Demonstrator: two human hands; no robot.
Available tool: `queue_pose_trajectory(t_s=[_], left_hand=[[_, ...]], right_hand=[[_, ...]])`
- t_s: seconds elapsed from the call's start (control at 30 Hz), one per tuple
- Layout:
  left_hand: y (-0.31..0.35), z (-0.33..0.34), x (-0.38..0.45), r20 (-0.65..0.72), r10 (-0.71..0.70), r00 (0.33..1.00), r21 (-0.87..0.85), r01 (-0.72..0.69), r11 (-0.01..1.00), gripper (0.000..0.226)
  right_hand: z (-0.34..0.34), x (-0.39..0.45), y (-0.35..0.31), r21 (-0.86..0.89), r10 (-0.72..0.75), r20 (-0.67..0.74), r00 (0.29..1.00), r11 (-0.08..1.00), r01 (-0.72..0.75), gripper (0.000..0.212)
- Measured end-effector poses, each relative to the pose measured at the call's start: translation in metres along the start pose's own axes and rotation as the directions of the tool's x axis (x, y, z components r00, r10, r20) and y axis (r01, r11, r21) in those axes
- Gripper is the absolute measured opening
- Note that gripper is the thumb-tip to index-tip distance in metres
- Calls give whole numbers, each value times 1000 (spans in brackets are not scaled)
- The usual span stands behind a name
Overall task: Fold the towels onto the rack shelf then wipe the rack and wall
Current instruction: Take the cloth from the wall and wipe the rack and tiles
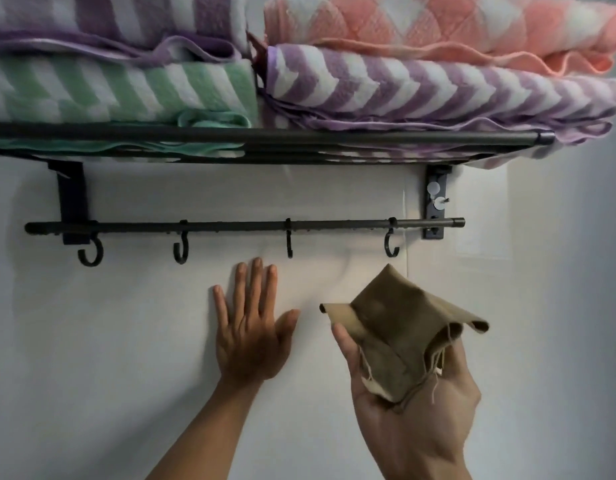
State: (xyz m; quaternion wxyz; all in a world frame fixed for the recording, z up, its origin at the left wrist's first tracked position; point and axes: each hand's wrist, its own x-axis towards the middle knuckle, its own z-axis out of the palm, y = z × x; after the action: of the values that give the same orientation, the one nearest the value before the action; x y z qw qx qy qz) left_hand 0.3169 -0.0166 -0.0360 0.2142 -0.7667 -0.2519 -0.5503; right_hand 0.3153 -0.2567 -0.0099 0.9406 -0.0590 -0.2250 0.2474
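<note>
A black metal rack shelf (299, 137) on the white wall (91, 341) carries folded chevron towels: a purple towel (109, 19) on a green towel (126, 88) at left, a pink towel (420, 22) on a second purple towel (420, 88) at right. My left hand (249, 327) lies flat on the wall below the hook bar, fingers spread. My right hand (414, 403) holds a crumpled brown cloth (400, 334) just off the wall, below the rightmost hook.
Beneath the shelf a black bar (244, 225) carries several hooks (90, 252). Its right bracket (434, 206) has pale screw fittings. A faint rectangular patch (483, 216) marks the wall at right.
</note>
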Motion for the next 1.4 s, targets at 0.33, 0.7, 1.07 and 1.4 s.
queue_pose_trajectory(t_s=[0.33, 0.7, 1.07, 1.4], left_hand=[[-2, 4, 1, -30, 8, 1000, -17, -9, 1000, 76], [-1, 6, -1, -48, -34, 998, -41, 32, 999, 76], [-3, 5, -2, -92, 3, 996, -66, -9, 998, 79], [-2, 6, 0, -12, -24, 1000, -45, 23, 999, 77]], right_hand=[[31, 57, -44, -796, -587, 503, 634, -29, 604, 23], [62, 144, -92, -464, -75, 704, 707, -802, 376, 34], [103, 129, -58, -460, -7, 564, 826, -834, 306, 33], [132, 109, 32, -479, 174, 570, 803, -723, 497, 11]])
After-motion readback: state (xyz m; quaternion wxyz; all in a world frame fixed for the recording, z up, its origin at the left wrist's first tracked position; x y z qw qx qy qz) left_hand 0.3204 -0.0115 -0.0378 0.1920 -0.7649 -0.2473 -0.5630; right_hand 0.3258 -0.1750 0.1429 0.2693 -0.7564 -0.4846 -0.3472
